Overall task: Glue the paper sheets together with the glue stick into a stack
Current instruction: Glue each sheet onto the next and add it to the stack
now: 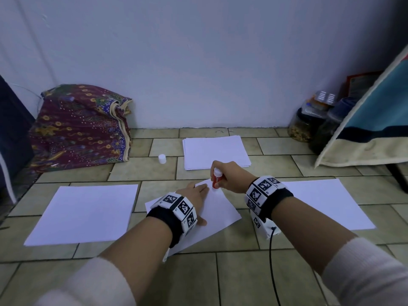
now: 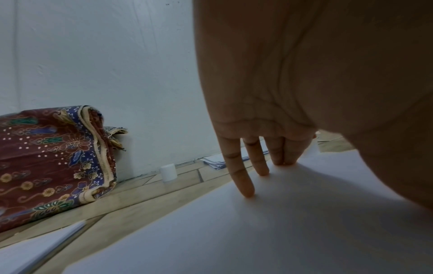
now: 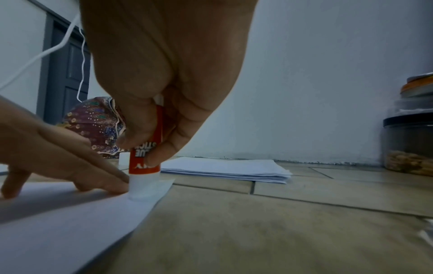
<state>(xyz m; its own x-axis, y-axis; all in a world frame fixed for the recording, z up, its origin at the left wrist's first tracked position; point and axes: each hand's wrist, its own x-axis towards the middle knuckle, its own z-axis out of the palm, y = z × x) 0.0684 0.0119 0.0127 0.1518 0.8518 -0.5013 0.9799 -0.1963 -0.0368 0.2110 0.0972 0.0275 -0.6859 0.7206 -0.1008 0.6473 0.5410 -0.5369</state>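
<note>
A white paper sheet [image 1: 218, 210] lies skewed on the tiled floor in front of me. My left hand [image 1: 194, 195] presses flat on it with straight fingers [image 2: 243, 183]. My right hand [image 1: 227, 177] grips a red glue stick [image 1: 216, 178] upright, its white tip [image 3: 143, 189] touching the sheet's far corner beside the left fingertips [image 3: 110, 185]. The glue stick's white cap [image 1: 162, 159] stands on the floor further back. A paper stack [image 1: 215, 152] lies beyond the hands; single sheets lie at left [image 1: 86, 214] and right [image 1: 326, 202].
A patterned cloth bundle [image 1: 79, 127] leans on the wall at the back left. Jars [image 1: 304, 124] and a blue-and-cream fabric panel [image 1: 375, 127] crowd the back right. A black cable [image 1: 273, 261] hangs from my right wrist. Tiled floor [image 1: 220, 279] spreads nearest me.
</note>
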